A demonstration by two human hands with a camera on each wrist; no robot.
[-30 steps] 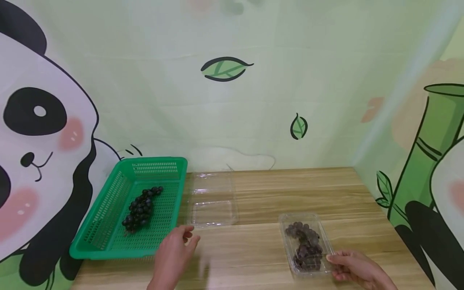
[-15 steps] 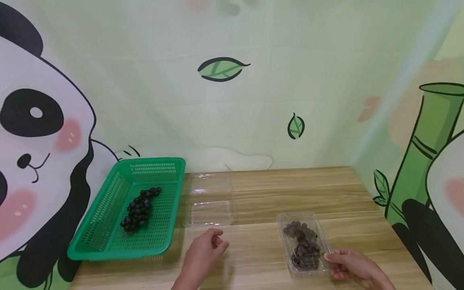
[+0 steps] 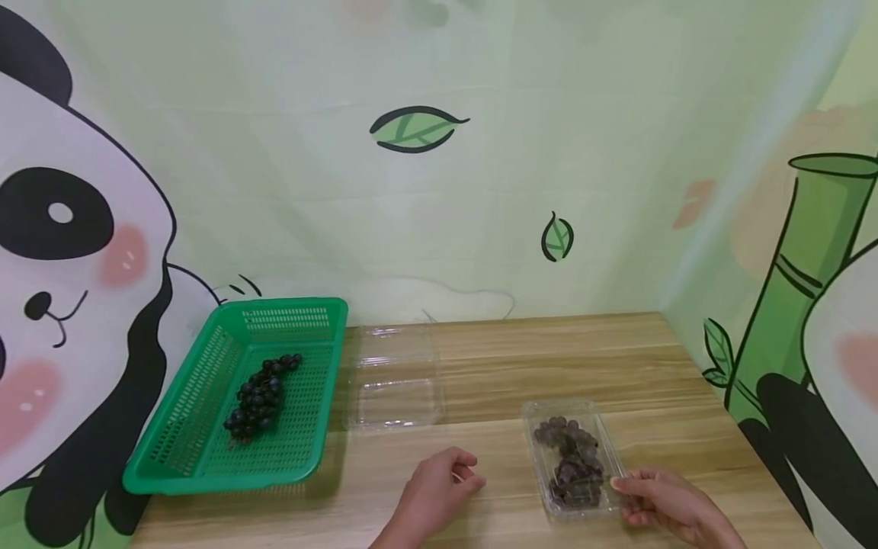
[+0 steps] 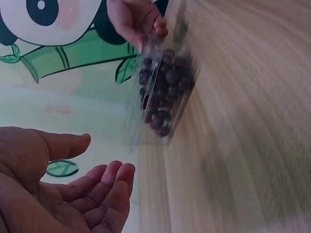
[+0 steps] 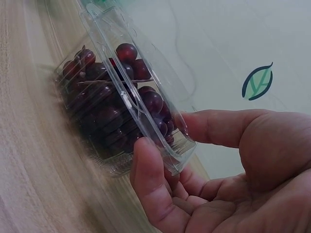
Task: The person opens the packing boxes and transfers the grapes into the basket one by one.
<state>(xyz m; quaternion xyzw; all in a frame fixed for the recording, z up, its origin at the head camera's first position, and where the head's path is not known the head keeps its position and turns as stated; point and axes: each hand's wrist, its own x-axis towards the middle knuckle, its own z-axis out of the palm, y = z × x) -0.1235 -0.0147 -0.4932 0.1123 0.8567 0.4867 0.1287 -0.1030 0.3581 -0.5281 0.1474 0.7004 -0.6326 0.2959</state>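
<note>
A clear plastic clamshell box [image 3: 538, 457] with a bunch of dark grapes [image 5: 112, 97] inside sits at the right of the table, its lid down over them. My right hand [image 3: 668, 499] pinches the box's near right corner, thumb on the lid and fingers beneath the rim. To the left of the box my left hand [image 3: 439, 488] hovers over the table and holds nothing. Its thumb and relaxed fingers stand apart in the left wrist view, short of the box.
A green plastic basket [image 3: 322, 412] with another bunch of black grapes [image 3: 257, 400] stands at the left. Beside it lies an opened clear clamshell box [image 3: 398, 404] without fruit. A printed panda backdrop [image 3: 480, 175] rises behind the wooden table [image 3: 494, 366].
My left hand has moved right, from beside the green basket toward the grape-filled box. My right hand keeps its hold on the box corner, and the box stays in place.
</note>
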